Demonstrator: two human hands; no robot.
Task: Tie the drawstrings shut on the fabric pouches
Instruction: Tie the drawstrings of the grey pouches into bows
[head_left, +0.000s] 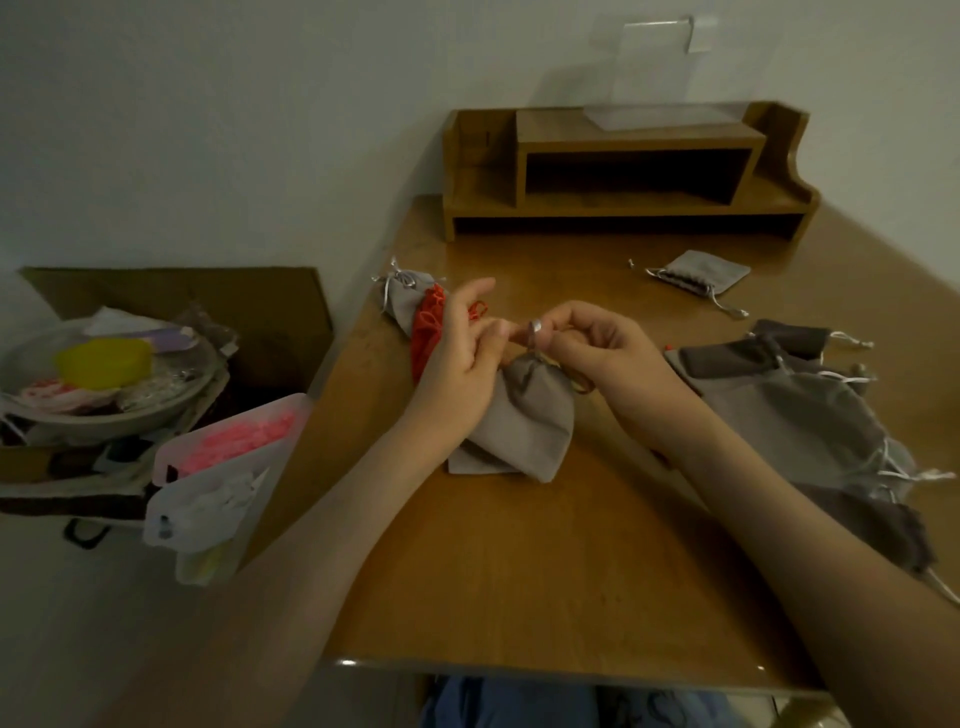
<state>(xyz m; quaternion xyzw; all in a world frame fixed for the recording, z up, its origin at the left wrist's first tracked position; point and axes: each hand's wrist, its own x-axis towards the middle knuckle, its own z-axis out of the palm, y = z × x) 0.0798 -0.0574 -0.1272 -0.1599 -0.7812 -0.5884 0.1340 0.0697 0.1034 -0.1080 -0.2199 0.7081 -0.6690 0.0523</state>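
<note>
Mid-frame on the wooden desk, left hand and right hand both pinching the silver drawstring above a grey pouch, more untied pouches heaped at right, tied ones behind at upper left.

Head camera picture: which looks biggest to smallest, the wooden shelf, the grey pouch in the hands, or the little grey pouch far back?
1. Wooden shelf, clearly the largest.
2. Grey pouch in the hands.
3. Little grey pouch, though it lies farther from the camera, so its true size against the held one is unsure.
</note>
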